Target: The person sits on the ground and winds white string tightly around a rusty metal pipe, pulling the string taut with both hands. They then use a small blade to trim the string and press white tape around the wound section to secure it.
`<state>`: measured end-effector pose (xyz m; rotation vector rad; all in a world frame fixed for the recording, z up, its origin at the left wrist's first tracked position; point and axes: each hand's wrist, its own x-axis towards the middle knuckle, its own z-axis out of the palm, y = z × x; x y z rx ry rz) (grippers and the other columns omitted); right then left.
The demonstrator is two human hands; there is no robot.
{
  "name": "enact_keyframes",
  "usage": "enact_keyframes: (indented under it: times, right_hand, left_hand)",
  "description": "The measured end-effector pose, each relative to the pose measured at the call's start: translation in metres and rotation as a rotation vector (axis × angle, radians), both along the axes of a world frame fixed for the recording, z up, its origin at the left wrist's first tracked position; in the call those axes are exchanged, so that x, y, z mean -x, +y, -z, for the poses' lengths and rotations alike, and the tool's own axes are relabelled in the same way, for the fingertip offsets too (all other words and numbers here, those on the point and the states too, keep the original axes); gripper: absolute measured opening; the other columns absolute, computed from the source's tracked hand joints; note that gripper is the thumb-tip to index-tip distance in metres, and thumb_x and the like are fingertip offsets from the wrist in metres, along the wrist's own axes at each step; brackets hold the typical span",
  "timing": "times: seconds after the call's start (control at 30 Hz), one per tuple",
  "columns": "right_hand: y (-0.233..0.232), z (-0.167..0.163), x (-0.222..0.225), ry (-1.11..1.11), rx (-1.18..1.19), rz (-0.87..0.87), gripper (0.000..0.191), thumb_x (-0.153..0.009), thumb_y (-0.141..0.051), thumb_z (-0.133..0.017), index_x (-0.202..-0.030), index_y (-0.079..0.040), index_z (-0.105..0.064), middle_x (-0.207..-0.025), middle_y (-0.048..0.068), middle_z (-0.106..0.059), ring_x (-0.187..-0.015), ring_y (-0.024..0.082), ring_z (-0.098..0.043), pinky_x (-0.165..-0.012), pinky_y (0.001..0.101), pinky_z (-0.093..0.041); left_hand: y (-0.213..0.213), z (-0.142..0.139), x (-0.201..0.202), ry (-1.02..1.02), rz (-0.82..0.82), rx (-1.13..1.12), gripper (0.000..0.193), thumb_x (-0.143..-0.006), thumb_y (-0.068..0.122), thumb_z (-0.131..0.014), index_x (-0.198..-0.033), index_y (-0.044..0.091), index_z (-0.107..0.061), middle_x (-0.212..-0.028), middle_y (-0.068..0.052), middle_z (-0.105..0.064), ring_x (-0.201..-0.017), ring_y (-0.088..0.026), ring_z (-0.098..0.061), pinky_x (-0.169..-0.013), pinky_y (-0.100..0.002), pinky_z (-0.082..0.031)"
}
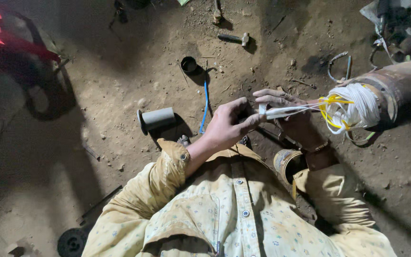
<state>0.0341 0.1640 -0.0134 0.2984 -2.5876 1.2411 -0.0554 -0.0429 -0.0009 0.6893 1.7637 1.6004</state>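
Left hand (228,124) and right hand (288,112): fingers of both pinch flat white tape strip (286,111) running to white-and-yellow wire coil (350,108) on rusty cylinder (400,85).

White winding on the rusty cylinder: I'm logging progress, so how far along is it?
Done: white windings already bulge from the rusty cylinder's end, with yellow strands among them. In hand: left hand and right hand hold a white strip running to them. Left: strands look loose, untidied.
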Motion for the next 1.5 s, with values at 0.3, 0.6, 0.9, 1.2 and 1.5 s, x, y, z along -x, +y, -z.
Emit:
enact_keyframes:
  times: [0.3,0.6,0.9,1.2,1.5]
  right_hand:
    - [-0.003,-0.009,-0.033,-0.122,0.049,0.074,0.046,-0.084,-0.010,-0.076,-0.127,-0.001,-0.064,-0.108,0.012,-0.070,-0.096,0.023,-0.069,-0.089,0.0317,-0.053]
    - [-0.053,-0.062,-0.069,-0.462,1.109,0.199,0.054,-0.097,-0.020,-0.074,-0.139,0.011,-0.059,-0.116,0.015,-0.072,-0.096,0.018,-0.067,-0.084,0.0330,-0.054]
    - [-0.028,-0.032,-0.095,-0.435,0.753,0.385,0.031,-0.109,-0.016,-0.074,-0.110,0.014,-0.069,-0.094,0.015,-0.062,-0.085,0.016,-0.057,-0.080,0.0309,-0.047]
    - [-0.009,-0.003,-0.020,-0.007,0.216,0.011,0.044,-0.102,-0.011,-0.058,-0.144,-0.001,-0.053,-0.150,0.017,-0.055,-0.142,0.029,-0.053,-0.119,0.0424,-0.043]
    - [0.008,0.004,-0.021,-0.055,-0.093,-0.014,0.038,-0.094,0.003,-0.052,-0.132,0.000,-0.057,-0.133,0.016,-0.063,-0.125,0.034,-0.062,-0.104,0.0452,-0.049]
  left_hand:
    - [-0.003,0.005,-0.003,0.041,-0.047,-0.213,0.017,-0.091,0.003,-0.078,-0.096,0.001,-0.062,-0.084,-0.001,-0.064,-0.082,-0.005,-0.056,-0.072,-0.026,-0.052]
    - [-0.005,-0.005,-0.007,0.453,-0.041,-0.119,0.023,-0.086,0.009,-0.082,-0.099,0.004,-0.064,-0.088,-0.012,-0.062,-0.079,-0.028,-0.065,-0.069,-0.034,-0.052]
    - [0.004,-0.014,-0.011,0.528,-0.067,-0.149,0.021,-0.096,0.020,-0.076,-0.092,0.003,-0.065,-0.079,-0.011,-0.058,-0.070,-0.028,-0.058,-0.064,-0.037,-0.047]
    - [0.021,-0.015,0.001,0.103,-0.052,0.137,0.034,-0.093,0.038,-0.072,-0.088,0.005,-0.074,-0.063,-0.002,-0.064,-0.059,-0.006,-0.052,-0.056,-0.030,-0.047]
    - [-0.001,-0.004,-0.001,0.057,0.072,-0.103,0.022,-0.090,0.009,-0.080,-0.100,0.001,-0.062,-0.088,-0.005,-0.070,-0.084,-0.005,-0.061,-0.074,-0.027,-0.054]
